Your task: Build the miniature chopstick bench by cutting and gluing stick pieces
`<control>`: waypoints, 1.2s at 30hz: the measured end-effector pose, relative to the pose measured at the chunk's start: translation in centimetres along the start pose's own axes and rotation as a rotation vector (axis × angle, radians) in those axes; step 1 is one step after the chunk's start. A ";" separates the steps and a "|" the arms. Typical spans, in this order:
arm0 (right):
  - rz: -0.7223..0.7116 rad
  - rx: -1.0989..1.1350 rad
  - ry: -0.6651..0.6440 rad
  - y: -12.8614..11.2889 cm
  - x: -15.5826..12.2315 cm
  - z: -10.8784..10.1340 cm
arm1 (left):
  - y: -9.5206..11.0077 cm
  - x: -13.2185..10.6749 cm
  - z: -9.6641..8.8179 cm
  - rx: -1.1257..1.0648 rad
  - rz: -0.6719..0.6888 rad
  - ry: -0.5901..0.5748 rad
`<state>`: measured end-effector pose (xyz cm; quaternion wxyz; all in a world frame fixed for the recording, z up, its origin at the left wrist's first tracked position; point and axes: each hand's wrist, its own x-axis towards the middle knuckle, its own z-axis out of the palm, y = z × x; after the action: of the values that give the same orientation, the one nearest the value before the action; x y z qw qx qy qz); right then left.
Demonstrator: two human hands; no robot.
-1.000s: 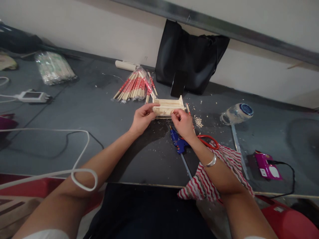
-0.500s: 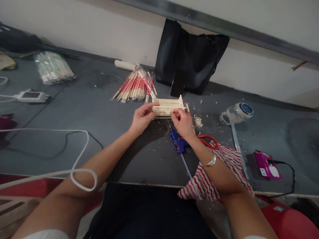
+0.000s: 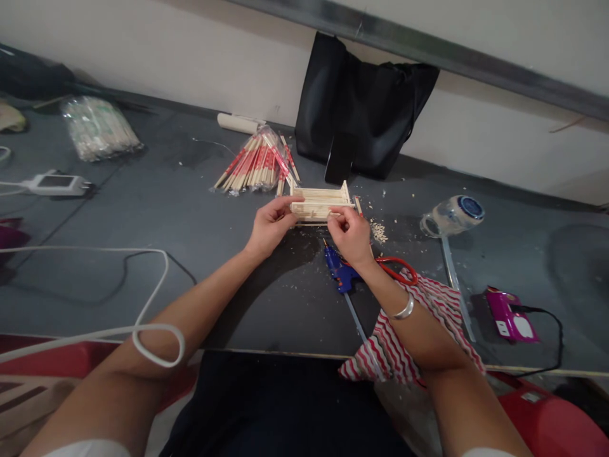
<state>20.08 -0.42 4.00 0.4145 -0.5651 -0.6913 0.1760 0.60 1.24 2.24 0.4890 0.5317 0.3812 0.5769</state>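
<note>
A small open frame of pale wooden sticks [image 3: 318,210] rests on the grey table between my hands. My left hand [image 3: 270,227] pinches its left end, thumb in front and fingers on top. At the frame's front right, my right hand [image 3: 351,236] is closed in a pinch against the sticks; whatever lies between those fingertips is too small to make out. Just below the right hand lies a blue glue gun [image 3: 340,271], nozzle toward the frame, a clear glue stick out of its back. Small wood bits [image 3: 379,233] are scattered right of the frame.
Behind are red-banded chopsticks in plastic [image 3: 257,166], a phone [image 3: 339,158] and a black bag [image 3: 361,95]. A jar [image 3: 450,218], striped cloth [image 3: 399,336] and purple power box [image 3: 511,317] are rightward. A white cable [image 3: 159,289] loops over my left forearm.
My right hand has shifted very slightly to the right along the frame's front edge. The left hand and the frame stay practically where they were.
</note>
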 end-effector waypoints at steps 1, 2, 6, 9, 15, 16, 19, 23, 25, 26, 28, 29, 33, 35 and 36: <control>-0.003 0.002 0.016 -0.1 -0.1 -0.1 | 0.0 0.0 0.0 0.002 0.000 -0.003; -0.005 0.003 0.034 -0.2 -0.3 -0.3 | 0.0 0.0 0.0 0.002 0.001 -0.005; 0.003 0.004 0.107 -0.4 -0.7 -0.8 | -0.1 0.0 0.0 -0.011 0.015 -0.001; 0.012 -0.015 0.123 -0.1 -0.8 -1.2 | -0.1 0.0 -0.1 -0.013 0.008 -0.011; -0.024 -0.119 0.068 0.6 -1.0 -1.4 | -0.2 0.0 -0.1 0.011 -0.003 -0.016; -0.038 -0.138 0.055 0.7 -1.1 -1.4 | -0.2 0.0 -0.1 0.013 -0.001 -0.015; -0.085 -0.167 0.045 0.9 -1.3 -1.2 | -0.3 0.0 -0.1 0.016 -0.003 -0.009; -0.103 -0.177 0.047 0.9 -1.5 -0.9 | -0.3 0.0 -0.1 0.008 -0.004 -0.005; -0.096 -0.183 0.054 0.9 -1.5 -0.8 | -0.3 0.0 -0.1 0.001 -0.002 -0.005; -0.090 -0.179 0.054 0.9 -1.4 -0.8 | -0.3 0.0 -0.1 -0.003 -0.003 -0.005; -0.068 -0.141 0.035 0.9 -1.2 -0.8 | -0.3 0.0 0.0 -0.007 -0.008 -0.003; -0.051 -0.111 0.015 0.9 -1.0 -0.7 | -0.3 0.0 0.0 -0.007 -0.011 -0.004; 0.020 -0.020 -0.051 0.9 -0.4 -0.5 | -0.3 0.0 -0.1 -0.008 -0.006 -0.010; 0.035 -0.010 -0.056 0.8 -0.3 -0.3 | -0.2 0.0 -0.1 -0.007 -0.003 -0.011; 0.040 -0.006 -0.055 0.8 -0.2 -0.3 | -0.2 0.0 -0.1 -0.004 -0.004 -0.010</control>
<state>20.78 -0.44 3.54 0.3900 -0.5750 -0.6916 0.1976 0.51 1.28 2.01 0.4931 0.5327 0.3785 0.5743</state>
